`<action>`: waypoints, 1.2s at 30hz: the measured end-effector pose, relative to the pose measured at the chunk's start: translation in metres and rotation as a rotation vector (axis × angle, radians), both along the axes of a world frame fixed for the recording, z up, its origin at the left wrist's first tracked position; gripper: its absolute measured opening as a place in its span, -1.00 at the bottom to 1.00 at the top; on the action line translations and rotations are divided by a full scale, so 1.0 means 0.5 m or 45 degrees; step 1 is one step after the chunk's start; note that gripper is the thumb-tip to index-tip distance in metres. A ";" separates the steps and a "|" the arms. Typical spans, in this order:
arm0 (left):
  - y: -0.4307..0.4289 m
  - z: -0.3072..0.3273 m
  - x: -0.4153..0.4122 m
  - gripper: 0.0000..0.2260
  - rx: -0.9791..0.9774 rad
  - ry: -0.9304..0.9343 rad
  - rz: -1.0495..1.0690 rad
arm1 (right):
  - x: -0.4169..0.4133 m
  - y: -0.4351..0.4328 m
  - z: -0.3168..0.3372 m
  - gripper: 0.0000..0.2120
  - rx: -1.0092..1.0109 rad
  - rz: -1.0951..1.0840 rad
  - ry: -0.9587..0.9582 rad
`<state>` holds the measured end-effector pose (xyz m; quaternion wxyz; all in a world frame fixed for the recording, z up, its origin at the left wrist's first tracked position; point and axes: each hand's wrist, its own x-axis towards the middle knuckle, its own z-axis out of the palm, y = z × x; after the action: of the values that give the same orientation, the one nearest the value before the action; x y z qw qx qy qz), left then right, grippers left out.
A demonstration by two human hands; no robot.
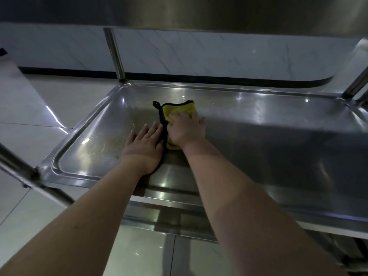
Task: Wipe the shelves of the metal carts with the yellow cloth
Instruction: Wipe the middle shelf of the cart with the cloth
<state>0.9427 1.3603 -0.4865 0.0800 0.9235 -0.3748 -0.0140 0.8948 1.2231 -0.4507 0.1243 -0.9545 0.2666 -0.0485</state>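
**A:** What were the hands doing?

**B:** The right hand [186,130] lay palm-down on the yellow cloth [179,110]. Its fingers were spread and pressing the cloth flat, not bunched round it, and its thumb stuck out past the cloth's right edge. The left hand [145,144] was flat too, fingers straight, resting on bare metal just beside the cloth's black trim. It gripped nothing.

**A:** And where was the cloth?

**B:** On the shelf [258,126], a shallow steel tray with a raised rim, somewhat left of its middle. Most of the cloth sat under the right hand. Its far part showed, along with a small black loop [156,103] at the far left corner.

**A:** Anything else on the shelf?

**B:** A faint yellowish smear [111,142], left of the left hand.

**A:** And around it?

**B:** An upright post [115,54] rose from the shelf's far left corner to the underside of an upper shelf [199,10]. Pale glossy floor tiles [39,108] lay to the left. A marbled wall [199,54] with a dark skirting strip ran behind.
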 end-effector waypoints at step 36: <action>-0.048 0.039 -0.168 -0.56 -0.004 0.050 -0.101 | -0.434 -0.101 -0.002 -0.54 -0.035 -0.303 0.143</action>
<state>0.8589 1.3365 -0.4672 0.0884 0.9074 -0.4094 -0.0347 0.6778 1.1725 -0.4516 0.0895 -0.9190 0.3836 -0.0129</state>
